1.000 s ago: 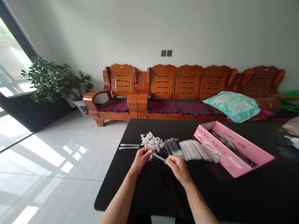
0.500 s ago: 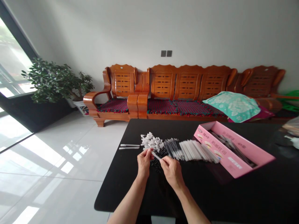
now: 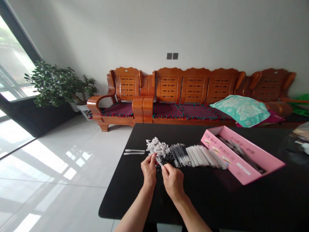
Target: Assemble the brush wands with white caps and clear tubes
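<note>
Both hands hold one whitish pen barrel (image 3: 159,161) between them, above the table. My left hand (image 3: 149,169) pinches its far end, and my right hand (image 3: 172,178) grips the near end. Just beyond my fingers lie a heap of white pen caps (image 3: 156,146) and a pile of small black pieces (image 3: 167,158), partly hidden by my hands. To their right is a bunch of dark pen refills (image 3: 178,154), then a row of frosted pen barrels (image 3: 204,156). Two capped pens (image 3: 134,152) rest apart at the left.
A pink box (image 3: 241,158) with dark slender items (image 3: 238,148) inside stands right on the black table (image 3: 145,130). Clear plastic bags (image 3: 301,135) sit at the far right. Behind are wooden sofas (image 3: 193,87) with a green cloth (image 3: 242,109), and a potted plant (image 3: 58,83) at left.
My right hand has moved slightly left, nearer my left hand, so less of the pen barrel shows between them. The laid-out parts look the same.
</note>
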{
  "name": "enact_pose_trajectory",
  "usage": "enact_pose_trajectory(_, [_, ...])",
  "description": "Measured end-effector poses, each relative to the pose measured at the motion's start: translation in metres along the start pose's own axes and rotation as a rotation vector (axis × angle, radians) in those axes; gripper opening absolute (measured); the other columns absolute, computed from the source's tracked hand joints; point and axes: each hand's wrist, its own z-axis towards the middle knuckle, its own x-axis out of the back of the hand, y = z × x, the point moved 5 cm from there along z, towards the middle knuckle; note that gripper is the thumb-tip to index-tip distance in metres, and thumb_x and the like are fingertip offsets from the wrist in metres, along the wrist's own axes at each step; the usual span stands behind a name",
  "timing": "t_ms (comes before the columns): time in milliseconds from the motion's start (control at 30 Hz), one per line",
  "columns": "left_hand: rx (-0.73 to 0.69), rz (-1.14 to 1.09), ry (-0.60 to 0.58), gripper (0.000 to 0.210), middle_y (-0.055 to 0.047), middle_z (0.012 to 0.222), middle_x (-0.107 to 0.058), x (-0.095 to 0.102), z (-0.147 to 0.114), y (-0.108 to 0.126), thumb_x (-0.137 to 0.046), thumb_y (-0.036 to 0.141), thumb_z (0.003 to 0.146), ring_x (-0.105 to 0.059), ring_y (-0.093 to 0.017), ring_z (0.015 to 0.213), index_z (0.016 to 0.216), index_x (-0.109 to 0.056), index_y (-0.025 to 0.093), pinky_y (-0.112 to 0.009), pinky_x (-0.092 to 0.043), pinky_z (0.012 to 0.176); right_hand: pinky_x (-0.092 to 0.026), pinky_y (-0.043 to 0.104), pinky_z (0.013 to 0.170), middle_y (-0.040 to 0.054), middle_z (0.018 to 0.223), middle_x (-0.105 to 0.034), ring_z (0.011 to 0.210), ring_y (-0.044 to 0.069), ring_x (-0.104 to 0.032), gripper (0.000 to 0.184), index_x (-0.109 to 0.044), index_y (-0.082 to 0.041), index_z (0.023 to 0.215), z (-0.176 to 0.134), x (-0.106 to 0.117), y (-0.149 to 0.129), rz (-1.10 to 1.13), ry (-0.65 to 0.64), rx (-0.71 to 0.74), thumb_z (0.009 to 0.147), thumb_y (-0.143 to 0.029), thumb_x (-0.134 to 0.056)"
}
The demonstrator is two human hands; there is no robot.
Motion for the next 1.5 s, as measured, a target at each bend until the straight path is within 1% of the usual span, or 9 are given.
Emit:
enact_pose_trajectory(300, [0.207, -0.124, -0.273, 0.042, -0.005, 0.069, -0.067, 0.019, 0.022, 0.012, -0.082, 0.04, 0.063, -0.059, -0.012, 0.06, 0.091, -0.076, 0.008, -0.025, -0.051, 0.063, -0.035, 0.021, 0.049, 0.0005, 0.057, -0.059, 0.053, 0.013, -0.053, 0.035, -0.069, -0.015, 0.075, 0.019, 0.004, 0.035, 0.449, -0.186, -0.177, 0.087, -0.046, -0.056])
enact_pose_trajectory(433, [0.068, -0.13, 0.043, 0.04, -0.002, 0.065, -0.067, 0.075, 0.058, 0.015, -0.083, 0.036, 0.058, -0.059, -0.011, 0.055, 0.086, -0.072, 0.01, -0.023, -0.05, 0.059, -0.042, 0.022, 0.047, 0.002, 0.058, -0.063, 0.053, 0.016, -0.059, 0.043, -0.071, -0.014, 0.094, 0.02, 0.005, 0.071, 0.497, -0.113, -0.38, 0.083, -0.053, -0.059])
enact_pose_trajectory(567, [0.017, 0.023, 0.336, 0.035, 0.0, 0.061, -0.067, 0.14, 0.087, 0.007, -0.078, 0.037, 0.056, -0.063, -0.014, 0.054, 0.08, -0.069, 0.013, -0.027, -0.053, 0.059, -0.043, 0.022, 0.043, 0.0026, 0.057, -0.063, 0.051, 0.016, -0.059, 0.041, -0.07, -0.014, 0.091, 0.012, 0.008, 0.092, 0.493, -0.121, -0.467, 0.083, -0.052, -0.057])
enact_pose_trajectory(733, [0.079, 0.322, 0.42, 0.032, -0.002, 0.064, -0.07, 0.176, 0.094, -0.008, -0.07, 0.041, 0.065, -0.07, -0.021, 0.062, 0.085, -0.07, 0.016, -0.03, -0.053, 0.063, -0.041, 0.021, 0.04, 0.0014, 0.054, -0.059, 0.047, 0.015, -0.057, 0.04, -0.069, -0.015, 0.084, 0.004, 0.003, 0.095, 0.493, -0.158, -0.462, 0.084, -0.052, -0.053])
enact_pose_trajectory(1000, [0.07, 0.722, 0.37, 0.026, -0.003, 0.064, -0.071, 0.167, 0.086, 0.0, -0.063, 0.036, 0.075, -0.072, -0.025, 0.081, 0.092, -0.072, 0.019, -0.036, -0.05, 0.084, -0.041, 0.02, 0.039, 0.0003, 0.052, -0.058, 0.045, 0.014, -0.055, 0.038, -0.069, -0.017, 0.081, 0.002, -0.001, 0.097, 0.486, -0.179, -0.44, 0.084, -0.051, -0.053])
enact_pose_trajectory(1100, [-0.026, 0.802, 0.35, 0.029, -0.005, 0.082, -0.072, 0.152, 0.08, 0.004, -0.06, 0.031, 0.079, -0.07, -0.02, 0.075, 0.102, -0.071, 0.018, -0.034, -0.049, 0.085, -0.041, 0.02, 0.038, 0.0003, 0.051, -0.058, 0.044, 0.014, -0.054, 0.036, -0.069, -0.016, 0.08, 0.001, -0.001, 0.097, 0.48, -0.182, -0.441, 0.084, -0.048, -0.053])
enact_pose_trajectory(1200, [-0.226, 0.939, 0.184, 0.029, -0.007, 0.105, -0.068, 0.124, 0.073, 0.007, -0.06, 0.025, 0.08, -0.066, -0.016, 0.072, 0.107, -0.07, 0.02, -0.031, -0.05, 0.081, -0.041, 0.02, 0.038, 0.0001, 0.05, -0.057, 0.043, 0.013, -0.054, 0.036, -0.068, -0.016, 0.078, 0.0, -0.002, 0.096, 0.487, -0.182, -0.444, 0.084, -0.048, -0.053])
enact_pose_trajectory(1300, [-0.305, 1.061, 0.018, 0.033, -0.006, 0.113, -0.064, 0.1, 0.07, 0.003, -0.062, 0.017, 0.079, -0.064, -0.015, 0.074, 0.111, -0.069, 0.022, -0.027, -0.05, 0.076, -0.041, 0.02, 0.038, 0.0, 0.05, -0.058, 0.043, 0.013, -0.055, 0.037, -0.069, -0.016, 0.078, 0.001, -0.002, 0.093, 0.5, -0.191, -0.453, 0.083, -0.049, -0.054])
enact_pose_trajectory(1500, [-0.31, 1.213, -0.057, 0.023, -0.005, 0.111, -0.066, 0.09, 0.082, 0.001, -0.058, 0.018, 0.084, -0.065, -0.021, 0.088, 0.101, -0.073, 0.021, -0.029, -0.049, 0.075, -0.041, 0.02, 0.039, -0.0002, 0.05, -0.058, 0.043, 0.013, -0.055, 0.036, -0.068, -0.017, 0.076, -0.004, 0.003, 0.098, 0.491, -0.202, -0.472, 0.082, -0.049, -0.053])
